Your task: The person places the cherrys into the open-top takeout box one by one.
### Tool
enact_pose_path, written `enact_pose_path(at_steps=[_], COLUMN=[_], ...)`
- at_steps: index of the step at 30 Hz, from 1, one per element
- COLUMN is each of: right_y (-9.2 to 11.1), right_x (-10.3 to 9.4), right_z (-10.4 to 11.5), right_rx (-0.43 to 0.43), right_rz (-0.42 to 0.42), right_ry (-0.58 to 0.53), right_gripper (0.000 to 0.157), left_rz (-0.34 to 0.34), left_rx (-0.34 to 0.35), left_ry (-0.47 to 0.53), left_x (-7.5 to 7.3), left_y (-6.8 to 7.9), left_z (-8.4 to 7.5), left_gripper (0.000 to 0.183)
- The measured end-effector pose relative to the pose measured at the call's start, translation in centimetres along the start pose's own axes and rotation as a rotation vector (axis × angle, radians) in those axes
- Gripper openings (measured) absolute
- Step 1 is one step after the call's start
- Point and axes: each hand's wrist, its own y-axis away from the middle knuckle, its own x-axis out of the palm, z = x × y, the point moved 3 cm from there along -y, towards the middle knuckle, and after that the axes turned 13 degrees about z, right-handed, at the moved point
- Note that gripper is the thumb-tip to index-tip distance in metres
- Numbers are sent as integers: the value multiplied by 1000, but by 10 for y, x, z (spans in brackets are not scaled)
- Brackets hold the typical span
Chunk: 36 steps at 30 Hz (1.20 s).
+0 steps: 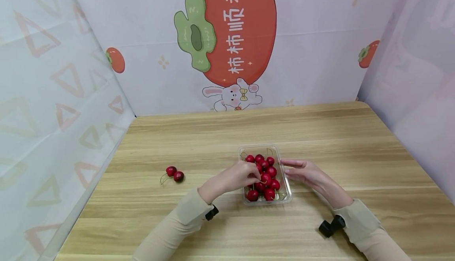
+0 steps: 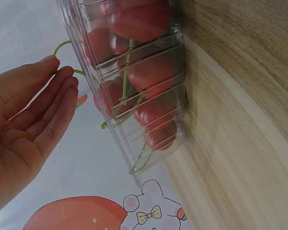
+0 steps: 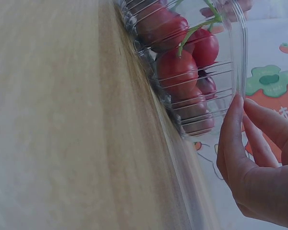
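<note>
A clear plastic box [image 1: 285,192] of red cherries [image 1: 271,171] stands on the wooden table. Over its left side, my left hand [image 1: 245,173] pinches a thin green cherry stem [image 2: 78,72] between thumb and fingertips; the fruit on that stem is hidden behind the box wall. My right hand [image 1: 305,172] is at the box's right side, thumb and finger pinching its rim in the right wrist view. Through the ribbed wall, stems and several cherries [image 3: 177,72] show.
Two dark red cherries [image 1: 175,174] joined by their stems lie on the table [image 1: 199,142], left of the box. A printed cloth [image 1: 142,24] with a cartoon persimmon and a rabbit hangs behind the table. White cloth walls flank both sides.
</note>
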Motion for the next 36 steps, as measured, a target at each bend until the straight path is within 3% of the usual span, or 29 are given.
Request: enact_pose_path(at_steps=[11, 36], right_y=[0, 0], right_x=[1, 2], right_z=[1, 0], right_rx=[-2, 6], right_rz=[5, -13], right_ry=[-38, -40], right_gripper=[31, 31], left_rz=[-18, -156], left_rx=[9, 26], left_ry=[44, -19], left_x=[2, -8], left_y=[4, 34], left_z=[1, 11], left_gripper=[10, 11])
